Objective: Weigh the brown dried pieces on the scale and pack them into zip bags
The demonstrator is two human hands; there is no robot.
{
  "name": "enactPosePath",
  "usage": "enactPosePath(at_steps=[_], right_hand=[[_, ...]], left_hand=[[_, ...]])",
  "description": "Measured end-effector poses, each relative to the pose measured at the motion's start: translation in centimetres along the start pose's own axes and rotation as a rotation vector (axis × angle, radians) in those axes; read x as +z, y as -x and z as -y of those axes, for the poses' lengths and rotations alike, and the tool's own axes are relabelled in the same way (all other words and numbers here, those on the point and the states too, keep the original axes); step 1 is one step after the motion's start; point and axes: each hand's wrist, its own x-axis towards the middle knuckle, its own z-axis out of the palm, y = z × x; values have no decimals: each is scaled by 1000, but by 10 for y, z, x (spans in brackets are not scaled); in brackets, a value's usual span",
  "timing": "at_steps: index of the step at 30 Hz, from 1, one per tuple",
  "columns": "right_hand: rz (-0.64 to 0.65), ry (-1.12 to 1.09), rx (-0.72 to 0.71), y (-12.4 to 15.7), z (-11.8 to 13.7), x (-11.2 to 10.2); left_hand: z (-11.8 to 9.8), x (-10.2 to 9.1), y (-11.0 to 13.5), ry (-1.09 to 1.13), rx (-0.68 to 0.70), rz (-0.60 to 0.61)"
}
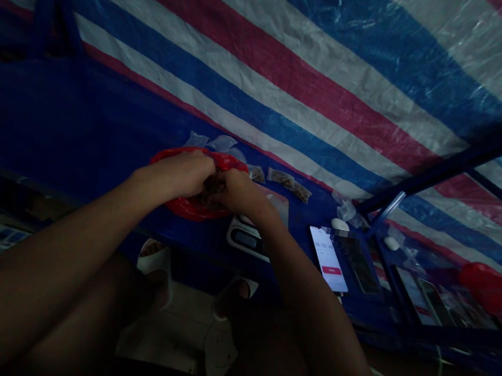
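Two hands meet over one dark brown clump [213,186], fibrous-looking, too shadowed to identify, with no clear long axis. Left hand [174,173] and right hand [243,192] are together, fingers closed on it from either side, about equally near. It sits at their join, above a crumpled red plastic bag [182,205]. At 1 o'clock, just beyond, lies a clear packet of brown material [288,185]. A white digital scale [247,238] sits at 5 o'clock, partly under the right wrist; a lit smartphone [328,260] lies at 4 o'clock. Blue, white and red striped tarpaulin [271,75] spreads beyond.
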Motion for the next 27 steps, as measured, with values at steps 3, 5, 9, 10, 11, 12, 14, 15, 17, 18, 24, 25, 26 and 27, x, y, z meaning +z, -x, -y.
enactPosePath(at_steps=[3,5,9,10,11,12,14,15,17,18,24,25,26,27], right_hand=[[-8,-4,-33,-1,-5,1],[-11,1,-34,-1,-7,1],[-31,-12,-49,2,-8,-2],[-41,-11,-53,4,-8,-5],[-53,-12,-56,6,-7,-8],[-64,-15,-57,9,-6,-11],[-85,-18,-46,14,-5,-18],[-99,-19,-36,16,-5,-20],[-137,-16,-20,19,-5,-23],[-151,-14,-17,20,-5,-23],[-101,-29,-52,18,-7,-16],[-127,-35,-50,20,-7,-18],[-163,-40,-44,22,-6,-21],[-204,-43,-35,25,-7,-25]], left_hand=[[-7,-4,5,-18,-36,13],[-8,-5,6,-22,-33,0],[-8,-4,6,-5,-4,5],[-8,-3,6,-5,-3,14],[-8,-3,6,-12,-5,22],[-9,-3,6,-25,-8,27],[-10,-2,5,-61,-13,30],[-10,-2,5,-80,-14,28],[-11,-2,4,-106,-11,23],[-11,-1,4,-114,-6,22],[-11,3,1,-103,7,49],[-11,4,1,-99,6,50],[-10,4,1,-94,5,48],[-9,5,1,-89,4,46]])
